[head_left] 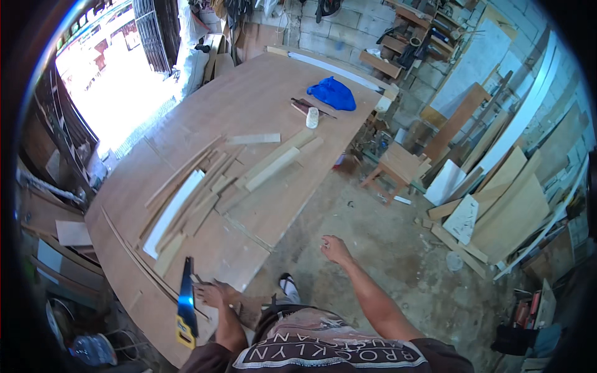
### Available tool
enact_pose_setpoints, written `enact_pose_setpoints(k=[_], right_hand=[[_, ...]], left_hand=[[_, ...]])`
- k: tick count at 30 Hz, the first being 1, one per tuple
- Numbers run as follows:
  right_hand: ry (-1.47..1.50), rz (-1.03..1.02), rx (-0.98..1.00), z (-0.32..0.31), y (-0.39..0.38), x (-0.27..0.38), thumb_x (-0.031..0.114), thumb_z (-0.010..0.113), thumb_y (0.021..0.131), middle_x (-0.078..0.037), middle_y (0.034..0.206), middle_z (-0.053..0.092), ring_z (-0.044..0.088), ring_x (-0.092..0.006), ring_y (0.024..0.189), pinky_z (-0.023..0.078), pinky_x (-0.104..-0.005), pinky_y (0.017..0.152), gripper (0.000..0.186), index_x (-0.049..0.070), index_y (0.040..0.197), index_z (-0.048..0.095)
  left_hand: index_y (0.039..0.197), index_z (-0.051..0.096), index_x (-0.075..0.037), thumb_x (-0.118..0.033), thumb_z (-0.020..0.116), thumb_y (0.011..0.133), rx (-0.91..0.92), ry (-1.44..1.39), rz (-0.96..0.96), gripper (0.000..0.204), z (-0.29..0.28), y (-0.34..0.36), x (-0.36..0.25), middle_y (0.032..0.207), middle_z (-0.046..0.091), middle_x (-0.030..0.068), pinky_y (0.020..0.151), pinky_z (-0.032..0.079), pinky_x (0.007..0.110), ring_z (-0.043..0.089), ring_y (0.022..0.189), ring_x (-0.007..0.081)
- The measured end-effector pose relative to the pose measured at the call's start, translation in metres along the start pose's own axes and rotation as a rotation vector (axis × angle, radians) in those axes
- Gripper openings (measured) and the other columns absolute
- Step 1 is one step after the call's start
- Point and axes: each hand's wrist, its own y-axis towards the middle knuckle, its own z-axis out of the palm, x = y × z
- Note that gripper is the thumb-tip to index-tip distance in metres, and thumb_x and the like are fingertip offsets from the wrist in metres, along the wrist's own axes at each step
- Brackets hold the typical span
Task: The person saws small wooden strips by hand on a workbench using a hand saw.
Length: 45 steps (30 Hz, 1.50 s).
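Note:
My left hand point(215, 293) rests at the near edge of the wooden tabletop, fingers stretched out just right of a handsaw point(186, 298). The saw has a dark blade and a yellow-and-black handle, and it lies along the table; I see no grip on it. My right hand point(336, 250) hangs over the floor to the right of the table, its fingers loosely bent and apart, with nothing visible in them. Beyond the saw lie several thin wood strips point(208, 202) and a white strip point(174, 214). Lighter wood pieces point(273, 168) lie to their right.
The big tabletop point(261, 87) carries a blue cloth point(333, 93) and a whitish cup-like container point(312, 118) at its far end. A wooden stool point(396, 165) stands on the concrete floor. Boards point(510, 211) lean against the right wall. Daylight enters through an opening at the left.

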Motion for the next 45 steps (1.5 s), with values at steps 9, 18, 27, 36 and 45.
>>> enact_pose_setpoints(k=[9, 18, 27, 36, 45], right_hand=[[0.033, -0.042, 0.009, -0.046, 0.259, -0.029, 0.027, 0.072, 0.081, -0.017, 0.102, 0.071, 0.068, -0.0330, 0.095, 0.053, -0.0401, 0.084, 0.045, 0.006, 0.120, 0.065], [-0.199, -0.349, -0.474, -0.213, 0.628, -0.045, 0.017, 0.063, 0.087, -0.020, 0.129, 0.057, 0.057, -0.0403, 0.113, 0.047, -0.0434, 0.098, 0.039, 0.003, 0.123, 0.060], [-0.738, -0.520, -0.227, -0.314, 0.840, -0.060, 0.007, 0.052, 0.091, -0.012, 0.147, 0.043, 0.040, -0.0359, 0.134, 0.035, -0.0568, 0.107, 0.030, 0.008, 0.118, 0.065], [-0.609, -0.587, -0.220, -0.420, 0.789, -0.077, 0.014, 0.062, 0.080, -0.011, 0.133, 0.051, 0.041, -0.0312, 0.130, 0.032, -0.0584, 0.104, 0.018, 0.004, 0.093, 0.069], [0.081, -0.414, 0.242, -0.460, 0.816, -0.056, 0.003, 0.056, 0.078, -0.015, 0.114, 0.065, 0.056, -0.0331, 0.117, 0.046, -0.0449, 0.095, 0.021, 0.004, 0.091, 0.072]], left_hand=[[0.141, 0.039, -0.004, -0.041, 0.060, 0.090, -0.022, -0.214, -0.026, 0.066, -0.026, -0.004, -0.205, 0.142, 0.040, 0.0196, 0.099, 0.038, 0.054, 0.039, 0.129, 0.0404], [0.111, 0.063, -0.002, -0.017, 0.066, 0.086, -0.094, -0.746, 0.565, 0.030, -0.034, -0.017, -0.522, 0.118, 0.055, 0.0212, 0.095, 0.042, 0.049, 0.050, 0.113, 0.0391], [0.107, 0.064, -0.005, -0.015, 0.067, 0.082, 0.183, -0.648, 1.075, 0.027, -0.066, -0.071, -0.935, 0.115, 0.061, 0.0127, 0.099, 0.039, 0.046, 0.050, 0.117, 0.0326], [0.104, 0.061, -0.005, -0.015, 0.066, 0.082, 0.172, -0.385, 1.564, 0.025, -0.035, -0.071, -1.071, 0.103, 0.065, 0.0111, 0.095, 0.042, 0.046, 0.058, 0.108, 0.0300], [0.100, 0.069, -0.019, -0.015, 0.052, 0.088, 0.295, -0.235, 1.641, 0.022, -0.026, -0.112, -1.058, 0.095, 0.067, 0.0084, 0.085, 0.049, 0.043, 0.067, 0.093, 0.0284]])
